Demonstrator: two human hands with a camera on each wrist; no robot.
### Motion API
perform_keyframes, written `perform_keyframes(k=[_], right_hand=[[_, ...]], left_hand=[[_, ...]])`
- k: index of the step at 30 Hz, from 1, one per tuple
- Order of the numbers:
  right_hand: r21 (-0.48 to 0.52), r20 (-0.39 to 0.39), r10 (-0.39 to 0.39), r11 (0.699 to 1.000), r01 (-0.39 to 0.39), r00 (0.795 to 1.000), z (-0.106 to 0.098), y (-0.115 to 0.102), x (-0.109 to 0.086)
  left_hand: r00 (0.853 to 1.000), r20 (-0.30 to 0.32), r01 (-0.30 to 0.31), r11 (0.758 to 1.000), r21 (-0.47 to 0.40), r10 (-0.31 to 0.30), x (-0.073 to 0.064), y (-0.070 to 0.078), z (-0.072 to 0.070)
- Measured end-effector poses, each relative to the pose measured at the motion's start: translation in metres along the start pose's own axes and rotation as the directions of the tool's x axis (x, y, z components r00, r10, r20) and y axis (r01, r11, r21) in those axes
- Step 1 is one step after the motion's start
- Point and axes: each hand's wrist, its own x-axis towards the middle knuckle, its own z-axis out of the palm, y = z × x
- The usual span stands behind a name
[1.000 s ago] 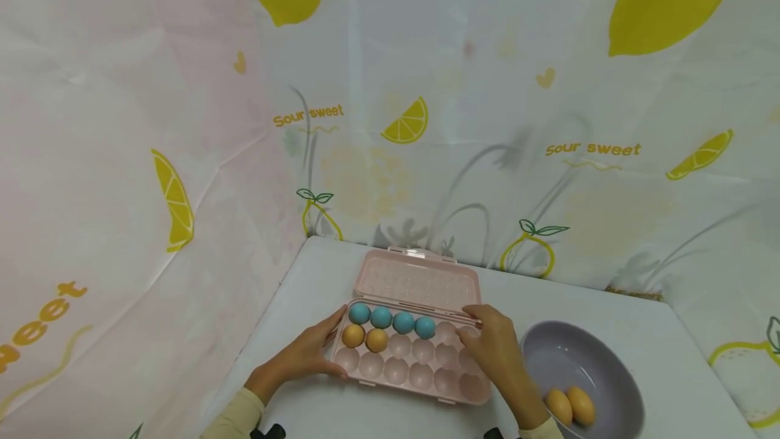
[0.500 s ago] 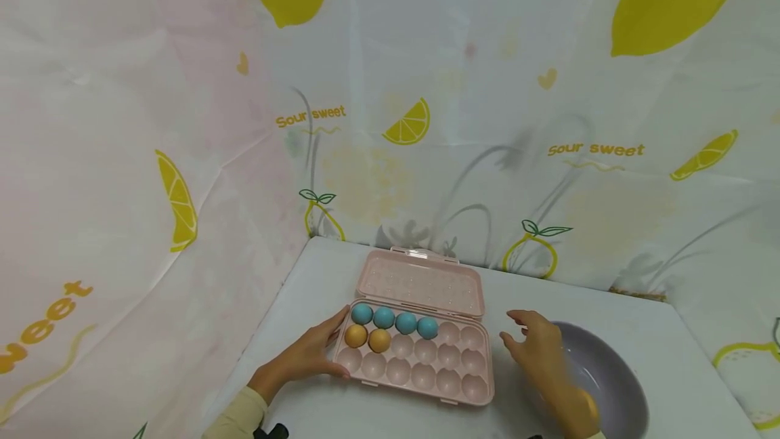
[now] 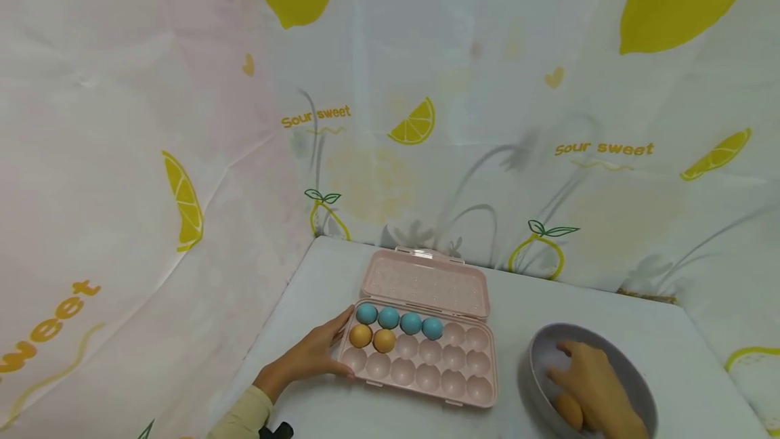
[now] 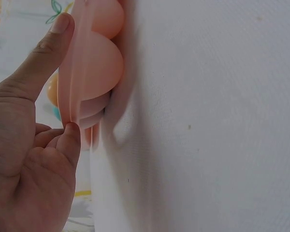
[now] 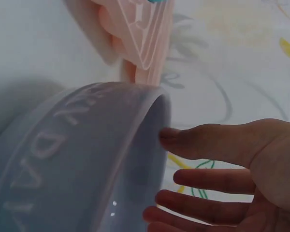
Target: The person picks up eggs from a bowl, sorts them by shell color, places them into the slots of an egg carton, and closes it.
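Note:
A pink egg carton (image 3: 428, 378) lies with its lid folded back. Several blue eggs (image 3: 388, 318) fill part of its back row, and two orange-yellow eggs (image 3: 360, 335) sit at the left of the middle row. My left hand (image 3: 312, 354) grips the carton's left end; in the left wrist view its thumb lies along the rim and fingertips curl at the corner. To the right, my right hand (image 3: 594, 385) reaches into a grey-purple bowl (image 3: 638, 388), fingers spread and holding nothing. An orange-yellow egg (image 3: 568, 412) shows beneath the hand, which covers part of the bowl's inside.
The white table (image 3: 329, 276) meets a wall sheet (image 3: 475, 188) printed with lemons at its back and left. The carton's lid (image 3: 426, 281) leans near the back edge. Raised letters mark the outside of the bowl (image 5: 53, 140).
My right hand has let go of the carton's right end and moved right, down into the bowl. The left hand stays on the carton. The whole view has shifted slightly.

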Motion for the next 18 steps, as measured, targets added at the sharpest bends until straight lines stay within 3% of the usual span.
perform_keyframes(k=[7, 18], right_hand=[[-0.018, 0.134, 0.096, 0.995, -0.094, 0.986, 0.0, 0.018, -0.004], [-0.071, 0.192, 0.16, 0.986, -0.149, 0.968, 0.007, 0.043, -0.012]], left_hand=[[1.0, 0.009, 0.021, 1.0, 0.0, -0.021, 0.002, 0.001, 0.001], [1.0, 0.005, 0.002, 1.0, -0.005, -0.002, 0.002, 0.0, 0.001]])
